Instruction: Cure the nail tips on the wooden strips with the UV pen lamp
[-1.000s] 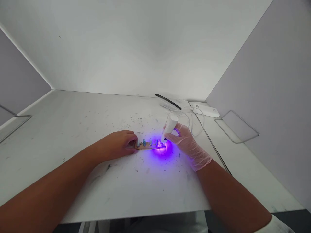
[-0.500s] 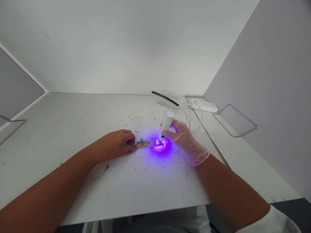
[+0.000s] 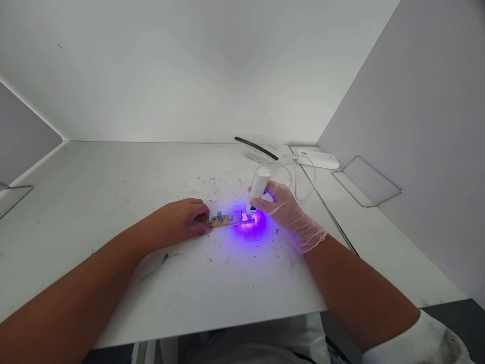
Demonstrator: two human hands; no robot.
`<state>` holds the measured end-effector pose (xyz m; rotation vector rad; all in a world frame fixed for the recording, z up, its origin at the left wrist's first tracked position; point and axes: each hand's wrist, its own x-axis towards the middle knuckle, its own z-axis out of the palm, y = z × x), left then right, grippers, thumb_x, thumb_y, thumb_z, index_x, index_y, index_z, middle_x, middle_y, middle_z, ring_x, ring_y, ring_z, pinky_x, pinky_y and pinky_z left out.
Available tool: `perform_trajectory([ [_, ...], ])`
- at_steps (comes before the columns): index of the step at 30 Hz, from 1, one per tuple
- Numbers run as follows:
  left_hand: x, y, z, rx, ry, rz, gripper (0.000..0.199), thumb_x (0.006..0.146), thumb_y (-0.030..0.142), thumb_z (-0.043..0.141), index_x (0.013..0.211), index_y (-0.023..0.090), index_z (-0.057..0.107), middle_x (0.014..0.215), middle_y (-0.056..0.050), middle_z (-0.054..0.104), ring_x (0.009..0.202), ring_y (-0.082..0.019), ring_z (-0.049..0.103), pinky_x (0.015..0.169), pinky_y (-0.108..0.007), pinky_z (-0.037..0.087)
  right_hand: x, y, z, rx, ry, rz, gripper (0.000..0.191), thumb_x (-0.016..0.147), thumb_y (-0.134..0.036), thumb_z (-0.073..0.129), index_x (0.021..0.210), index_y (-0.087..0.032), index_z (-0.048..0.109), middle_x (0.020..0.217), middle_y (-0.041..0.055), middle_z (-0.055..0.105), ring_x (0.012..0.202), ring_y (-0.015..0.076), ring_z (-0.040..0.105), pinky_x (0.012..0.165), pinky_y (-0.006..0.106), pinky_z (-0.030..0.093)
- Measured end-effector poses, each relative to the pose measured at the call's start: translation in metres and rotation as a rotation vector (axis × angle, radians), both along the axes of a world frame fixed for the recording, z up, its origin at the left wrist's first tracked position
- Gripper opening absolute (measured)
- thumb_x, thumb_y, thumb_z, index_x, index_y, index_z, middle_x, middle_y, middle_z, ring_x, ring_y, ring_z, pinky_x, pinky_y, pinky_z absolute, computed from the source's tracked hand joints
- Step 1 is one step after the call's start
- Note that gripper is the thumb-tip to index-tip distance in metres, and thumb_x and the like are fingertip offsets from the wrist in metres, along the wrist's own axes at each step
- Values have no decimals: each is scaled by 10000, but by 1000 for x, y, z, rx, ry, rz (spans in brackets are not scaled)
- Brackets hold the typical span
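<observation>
A narrow wooden strip point(image 3: 223, 223) lies on the white table, with several small bluish pieces point(image 3: 220, 216) standing in a row along it. They look like nail tips, though they are too small to be sure. My bare left hand point(image 3: 186, 218) pinches the strip's left end between thumb and fingers. In a thin pink glove, my right hand point(image 3: 278, 202) grips a white handheld UV lamp point(image 3: 259, 183). The lamp is tilted, its lower end close over the strip's right end. Violet light floods that end and the table around it, blurring the pieces there.
Behind the lamp, a white cable point(image 3: 293, 177) loops toward a white elongated device point(image 3: 318, 158). A dark curved bar point(image 3: 256, 147) lies at the back. Wire frames jut from the side panels, the right one point(image 3: 367, 181) nearer. Small dark specks dot the white table point(image 3: 212, 288).
The camera view has tilted slightly, so everything sits a little higher in the picture. Both hands keep their hold, and the lamp stays over the strip's right end, still lit.
</observation>
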<state>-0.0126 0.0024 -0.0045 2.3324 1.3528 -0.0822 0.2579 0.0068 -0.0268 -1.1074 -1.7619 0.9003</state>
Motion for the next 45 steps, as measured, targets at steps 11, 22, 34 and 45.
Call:
perform_trajectory([
  [11,0,-1,0,-1,30,10,297,831,515,525,896,243,625,907,-26,613,763,-174,553,639,-301,393,0,0,0,19,8,5,130,779,-305,680,864,-209,659,833,26,634,794,178,594,733,357,503],
  [22,-1,-1,0,7,25,10,262,833,483,535,866,233,603,907,-28,608,757,-164,547,626,-286,390,0,2,-3,38,-8,-4,158,780,-324,682,888,-210,660,842,30,637,802,185,599,733,367,502],
  [34,1,-1,1,-6,32,11,281,831,479,536,955,244,629,963,-28,618,808,-173,556,647,-288,403,2,1,-3,25,-11,4,158,790,-323,672,896,-206,661,825,30,636,781,183,598,714,364,499],
  [45,0,-2,3,-19,36,17,301,829,474,534,995,247,640,1001,-29,624,824,-176,567,650,-292,406,2,1,-2,30,-33,-10,131,783,-295,667,876,-204,650,803,25,634,775,183,600,721,362,496],
])
